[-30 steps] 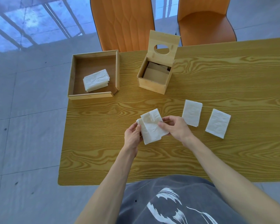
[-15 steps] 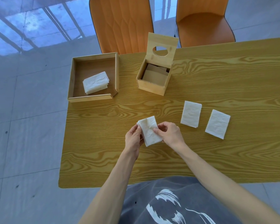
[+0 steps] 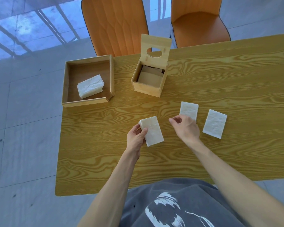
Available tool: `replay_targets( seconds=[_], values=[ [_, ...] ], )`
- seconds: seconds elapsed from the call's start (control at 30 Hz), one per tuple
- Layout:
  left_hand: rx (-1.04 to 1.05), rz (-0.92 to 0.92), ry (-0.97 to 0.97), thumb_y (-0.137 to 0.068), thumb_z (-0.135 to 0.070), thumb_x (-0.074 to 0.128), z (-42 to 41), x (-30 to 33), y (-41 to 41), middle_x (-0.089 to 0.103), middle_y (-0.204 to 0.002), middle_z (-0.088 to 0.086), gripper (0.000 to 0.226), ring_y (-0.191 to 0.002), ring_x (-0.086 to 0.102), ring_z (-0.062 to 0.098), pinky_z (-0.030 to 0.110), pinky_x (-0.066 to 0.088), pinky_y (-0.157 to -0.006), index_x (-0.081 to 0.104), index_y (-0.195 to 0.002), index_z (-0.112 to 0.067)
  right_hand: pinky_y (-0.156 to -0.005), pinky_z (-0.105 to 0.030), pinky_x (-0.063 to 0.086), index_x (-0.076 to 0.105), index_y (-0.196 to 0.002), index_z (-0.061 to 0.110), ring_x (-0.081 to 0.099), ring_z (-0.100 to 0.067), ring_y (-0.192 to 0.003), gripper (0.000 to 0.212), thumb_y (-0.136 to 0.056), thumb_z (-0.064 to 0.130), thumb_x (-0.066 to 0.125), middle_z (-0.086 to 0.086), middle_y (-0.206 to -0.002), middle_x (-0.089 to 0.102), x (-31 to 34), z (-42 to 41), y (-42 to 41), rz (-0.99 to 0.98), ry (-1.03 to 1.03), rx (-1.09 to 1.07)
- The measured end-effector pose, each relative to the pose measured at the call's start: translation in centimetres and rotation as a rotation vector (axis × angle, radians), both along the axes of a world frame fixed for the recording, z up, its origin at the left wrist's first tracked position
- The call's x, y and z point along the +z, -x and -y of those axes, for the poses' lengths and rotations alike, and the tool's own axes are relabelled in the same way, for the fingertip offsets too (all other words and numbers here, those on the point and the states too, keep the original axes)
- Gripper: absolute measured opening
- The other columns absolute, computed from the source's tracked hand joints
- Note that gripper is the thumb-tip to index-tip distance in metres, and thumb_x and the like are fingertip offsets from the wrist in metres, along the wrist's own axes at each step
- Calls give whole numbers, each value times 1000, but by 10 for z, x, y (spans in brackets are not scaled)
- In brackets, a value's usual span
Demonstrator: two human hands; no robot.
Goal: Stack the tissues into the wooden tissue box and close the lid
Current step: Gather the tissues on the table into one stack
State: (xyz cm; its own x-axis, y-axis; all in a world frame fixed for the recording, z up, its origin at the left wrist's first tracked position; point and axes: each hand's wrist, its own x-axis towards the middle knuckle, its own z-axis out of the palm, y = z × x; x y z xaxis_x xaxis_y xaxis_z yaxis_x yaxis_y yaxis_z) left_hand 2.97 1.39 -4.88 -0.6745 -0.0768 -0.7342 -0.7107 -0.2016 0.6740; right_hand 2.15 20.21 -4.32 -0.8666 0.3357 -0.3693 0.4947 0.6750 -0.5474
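The wooden table (image 3: 220,76) is laid out like a small assembly line: a tray (image 3: 65,82) with a tissue pile (image 3: 90,86) at the far left, the box (image 3: 147,89) mid-table with its lid (image 3: 156,45) propped upright so the mouth stays clear. The left hand (image 3: 135,139) pinches a folded tissue (image 3: 152,131) by its edge, thumb on top, keeping it flat. The right hand (image 3: 185,126), fingers loosely curled and holding nothing, hovers at the near tissue (image 3: 188,109), probably to stack it (another tissue (image 3: 215,123) lies just beside).
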Motion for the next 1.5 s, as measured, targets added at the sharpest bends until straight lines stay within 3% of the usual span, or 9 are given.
replay_targets(
  seconds=[0.17, 0.43, 0.57, 0.77, 0.93, 1.1, 1.2, 1.37, 1.5],
  values=[
    [-14, -12, -12, -94, -7, 63, -7, 1, 4, 72, -107, 1, 30, -99, 69, 19, 41, 58, -89, 60, -122, -17, -72, -32, 46, 68, -113, 18, 65, -25, -97, 32, -94, 42, 58, 0, -106, 72, 1, -37, 11, -6, -60, -187],
    [-50, -5, -6, -95, -10, 62, -22, 5, 7, 71, -106, -2, 25, -98, 68, 16, 41, 58, -89, 60, -117, -21, -75, -39, 42, 48, -131, 15, 60, -33, -106, 49, -94, 45, 58, -12, -128, 48, -7, -49, 8, 56, -128, -263],
    [-52, 0, -5, -95, -11, 62, -24, 6, 8, 72, -107, -1, 27, -101, 69, 19, 41, 58, -89, 60, -120, -21, -87, -44, 43, 39, -138, 11, 56, -36, -118, 60, -93, 46, 59, -13, -139, 47, -3, -49, 15, 124, -92, -336],
    [-56, -1, 5, -96, -11, 61, -23, 5, 7, 72, -107, -1, 27, -103, 68, 21, 42, 58, -90, 60, -121, -20, -81, -41, 49, 66, -106, 14, 62, -33, -99, 35, -87, 44, 63, -12, -120, 59, -7, -51, 19, 133, -70, -337],
    [-72, 3, 9, -98, -13, 59, -23, 3, 5, 71, -108, 2, 29, -100, 69, 20, 43, 57, -91, 58, -127, -16, -72, -34, 44, 66, -106, 13, 61, -24, -91, 30, -87, 36, 67, -4, -101, 68, -5, -49, 15, 46, -47, -311],
    [-71, 9, -12, -100, -16, 55, -22, 1, 4, 71, -106, 3, 34, -93, 68, 17, 46, 56, -93, 55, -133, -12, -75, -34, 50, 66, -109, 11, 63, -18, -88, 29, -88, 30, 69, 0, -95, 69, 1, -46, 7, -94, 111, -305],
    [-73, 13, -22, -101, -17, 54, -22, 2, 4, 71, -102, 2, 34, -90, 69, 15, 40, 59, -85, 54, -134, -13, -80, -31, 55, 65, -113, 12, 67, -15, -90, 33, -86, 28, 74, 1, -96, 70, 4, -46, 1, -134, 316, -343],
    [-56, 25, -49, -101, -18, 54, -21, 0, 4, 72, -98, 1, 31, -88, 69, 15, 35, 59, -78, 56, -131, -14, -76, -28, 60, 65, -112, 14, 73, -12, -86, 34, -82, 19, 79, -1, -98, 75, 10, -31, -7, -46, 796, -353],
    [-53, 20, -74, -100, -18, 55, -21, 0, 4, 74, -96, 3, 26, -85, 70, 18, 39, 59, -81, 59, -126, -15, -81, -37, 61, 67, -110, 10, 74, -21, -93, 35, -79, 17, 81, -7, -102, 76, 3, -9, -14, 19, 868, -277]
  ],
)
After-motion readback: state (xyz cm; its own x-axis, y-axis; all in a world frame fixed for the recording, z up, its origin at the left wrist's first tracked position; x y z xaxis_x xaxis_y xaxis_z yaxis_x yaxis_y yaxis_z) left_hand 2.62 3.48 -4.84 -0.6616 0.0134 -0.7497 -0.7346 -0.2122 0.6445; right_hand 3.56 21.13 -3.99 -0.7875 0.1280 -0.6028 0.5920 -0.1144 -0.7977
